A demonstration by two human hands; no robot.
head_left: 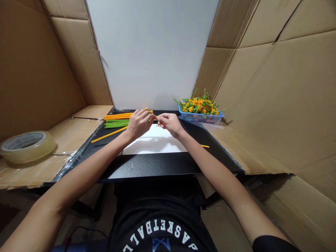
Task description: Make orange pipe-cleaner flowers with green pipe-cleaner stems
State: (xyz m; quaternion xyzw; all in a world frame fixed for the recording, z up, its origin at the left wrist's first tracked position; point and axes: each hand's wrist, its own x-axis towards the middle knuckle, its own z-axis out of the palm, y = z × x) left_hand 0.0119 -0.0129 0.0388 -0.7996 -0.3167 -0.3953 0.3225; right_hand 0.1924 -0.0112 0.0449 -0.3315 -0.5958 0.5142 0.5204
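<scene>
Centrally, in the head view, two bare hands meet over the far part of a flat white sheet (154,145) on a black worktop (152,166). Between their fingertips is a thin, fuzzy orange stem (164,124). The left hand (139,123) has its grip closed, seemingly pinching the stem; the right hand (170,123) has thumb and fingers together on it, with a length running under the palm.

An orange length (109,134) slants out beneath the left wrist, and a short orange tip (205,146) shows beyond the right forearm. Either may belong to the held stem, but the hands and arms cover the joins, so I cannot be sure.

Behind the left hand lie a bundle of straight orange stems (115,116) and, on its near side, a bundle of green ones (114,124). At the far right is a blue mesh plastic basket (202,118) heaped with small orange fuzzy blooms on green stalks (197,102). A wide roll of clear tape (28,154) lies on cardboard at the left.

With the pinch so small, an uneven pull could let the stem slip or kink. Its free length could catch on a forearm, and the left hand, so near the bundles, could nudge them askew.
</scene>
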